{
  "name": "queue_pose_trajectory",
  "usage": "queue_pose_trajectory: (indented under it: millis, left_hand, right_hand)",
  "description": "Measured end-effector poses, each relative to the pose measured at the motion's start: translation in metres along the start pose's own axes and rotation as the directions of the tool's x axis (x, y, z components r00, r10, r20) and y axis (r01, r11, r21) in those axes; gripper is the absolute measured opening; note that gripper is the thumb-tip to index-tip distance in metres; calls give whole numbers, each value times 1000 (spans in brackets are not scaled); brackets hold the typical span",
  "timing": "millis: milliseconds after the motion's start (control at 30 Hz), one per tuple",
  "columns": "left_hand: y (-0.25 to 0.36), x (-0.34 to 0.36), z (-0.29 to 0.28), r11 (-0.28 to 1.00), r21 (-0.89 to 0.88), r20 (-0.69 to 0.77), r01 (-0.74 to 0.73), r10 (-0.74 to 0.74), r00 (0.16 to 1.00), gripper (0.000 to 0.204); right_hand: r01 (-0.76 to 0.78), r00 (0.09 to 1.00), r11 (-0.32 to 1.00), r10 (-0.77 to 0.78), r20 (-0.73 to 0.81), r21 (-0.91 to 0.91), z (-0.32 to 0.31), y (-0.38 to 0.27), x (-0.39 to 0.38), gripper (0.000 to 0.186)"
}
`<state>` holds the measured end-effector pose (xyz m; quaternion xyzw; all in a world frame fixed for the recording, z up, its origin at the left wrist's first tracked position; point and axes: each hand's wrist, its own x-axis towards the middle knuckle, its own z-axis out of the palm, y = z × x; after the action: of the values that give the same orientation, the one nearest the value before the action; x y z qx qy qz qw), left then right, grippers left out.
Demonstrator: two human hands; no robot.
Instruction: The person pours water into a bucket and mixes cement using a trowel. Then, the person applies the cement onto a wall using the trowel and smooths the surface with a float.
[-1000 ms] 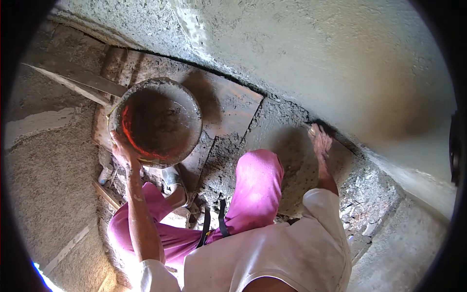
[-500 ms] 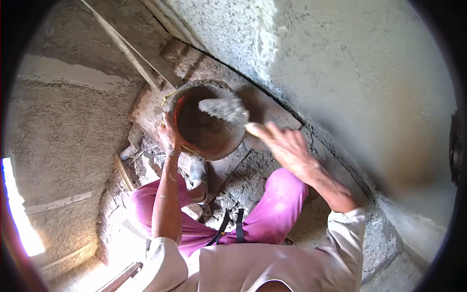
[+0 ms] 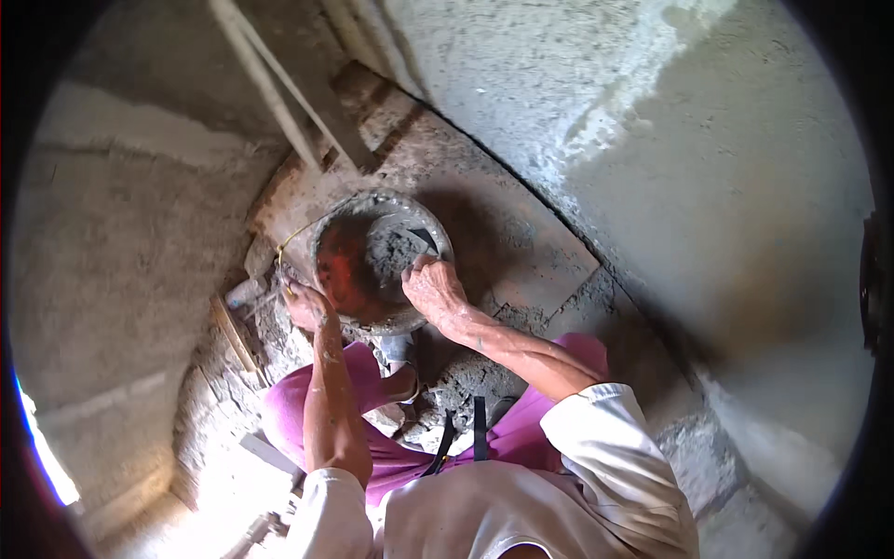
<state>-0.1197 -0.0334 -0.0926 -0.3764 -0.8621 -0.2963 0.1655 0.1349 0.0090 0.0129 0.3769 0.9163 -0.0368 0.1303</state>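
My left hand (image 3: 304,300) is closed on the thin yellow handle (image 3: 288,244) of a round, mortar-crusted bucket (image 3: 345,275) with a reddish interior, at its left side. My right hand (image 3: 434,287) grips a trowel (image 3: 421,237), whose blade is down inside the bucket in wet grey mortar (image 3: 389,253), against the right inner side. The trowel's handle is hidden in my fingers. The bucket stands tilted slightly over a mortar-stained board (image 3: 521,261), between the wall and my bent knees.
A concrete wall (image 3: 708,214) runs along the back and right. Long planks (image 3: 307,112) lean at the upper left. Rubble (image 3: 205,410) and a wooden offcut (image 3: 237,340) lie to my left, beside a rough surface (image 3: 102,261). My pink-trousered knees (image 3: 289,410) are below.
My right hand has swung from the floor strip by the wall, leftward into the bucket with the trowel. My left hand and the bucket have shifted right and slightly down in the picture.
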Motion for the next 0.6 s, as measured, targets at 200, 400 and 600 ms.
queue_pose_trajectory:
  millis: [200,400,600]
  left_hand:
    - [59,23,-60,672,-55,327,738,-687,649,54]
    - [85,40,-131,625,-335,836,705,-148,528,38]
    - [94,139,-103,958,60,989,279,-95,115,35]
  right_hand:
    - [-269,917,939,317,-240,212,-17,11,-42,41]
    - [-337,809,541,585,-56,771,-100,16,-131,42]
    - [-396,597,539,766,-238,744,-190,15,-239,18]
